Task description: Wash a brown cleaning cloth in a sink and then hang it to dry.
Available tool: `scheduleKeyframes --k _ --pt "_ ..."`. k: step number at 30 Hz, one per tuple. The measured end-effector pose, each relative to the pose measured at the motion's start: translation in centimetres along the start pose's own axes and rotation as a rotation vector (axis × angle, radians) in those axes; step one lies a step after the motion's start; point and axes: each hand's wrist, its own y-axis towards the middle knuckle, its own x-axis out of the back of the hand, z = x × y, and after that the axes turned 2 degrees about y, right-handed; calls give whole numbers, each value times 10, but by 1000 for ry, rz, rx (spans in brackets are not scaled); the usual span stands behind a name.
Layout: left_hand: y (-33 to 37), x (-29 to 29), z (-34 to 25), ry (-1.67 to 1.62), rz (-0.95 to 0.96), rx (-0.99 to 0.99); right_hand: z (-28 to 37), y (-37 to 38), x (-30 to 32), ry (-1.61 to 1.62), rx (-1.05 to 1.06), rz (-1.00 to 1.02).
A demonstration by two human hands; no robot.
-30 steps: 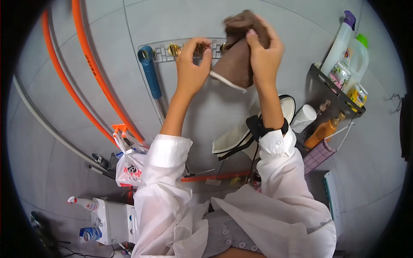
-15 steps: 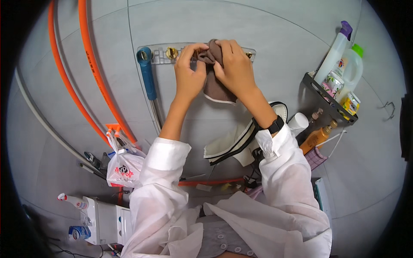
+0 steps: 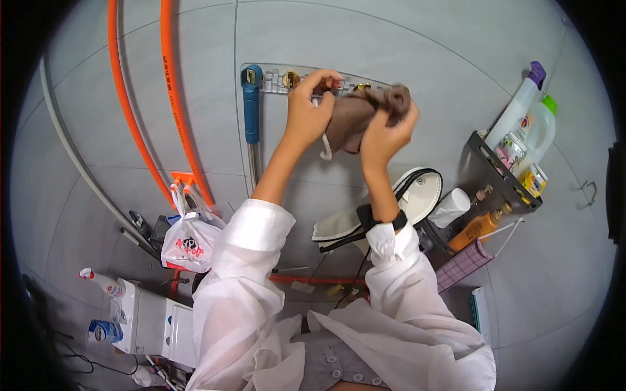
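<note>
Two white sleeves point(image 3: 254, 225) reach up from the lower edge, a black wristband point(image 3: 379, 220) on the right wrist; the right hand point(image 3: 386, 138) grasps the bunched end of a brown cloth point(image 3: 349, 120); the left hand point(image 3: 308, 111), fingers and thumb curled toward each other, is at the cloth's left side, though I cannot tell whether it grips it; the cloth is held up between the hands, its long axis slanting, the bunched end pointing up and right, the pale-edged end down and left; beyond it, a blue-handled pole point(image 3: 251, 107) is at the left end of a clear rack point(image 3: 274, 83) with gold hooks point(image 3: 291, 79), set across the grey wall point(image 3: 391, 39).
</note>
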Motion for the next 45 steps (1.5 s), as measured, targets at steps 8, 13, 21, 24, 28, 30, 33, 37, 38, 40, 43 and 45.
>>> scheduleKeyframes --k 8,13,21,24,28,30,33,37,38,40,43,45 --pt "-4 -3 2 83 -51 -16 -3 -15 23 -384 159 207" --pt "-5 -8 1 76 -36 3 -7 2 10 -546 209 228" --pt "-6 -16 0 10 -89 -10 -21 -28 26 -412 86 451" --pt "-5 -7 1 78 -21 -24 -16 -38 22 -360 132 398" --pt "-5 -5 2 8 -44 -17 3 -30 8 -442 233 319" --pt "-5 -6 0 -17 -58 23 1 -25 -2 -520 253 321" --pt "-7 -10 1 -63 -59 76 -8 -21 -7 -689 312 339" --pt "-6 2 9 -34 38 -10 -5 -26 -8 -806 287 356" --pt "-6 2 8 -36 42 0 -4 -28 -7 -852 277 362" --pt "-4 0 4 -32 -31 21 -7 -31 -5 -836 260 383" --pt "-6 -3 4 30 -16 -20 -12 -30 -2 -821 260 475" --pt "-7 -3 4 38 -12 -19 -9 -22 -7 -774 329 488"
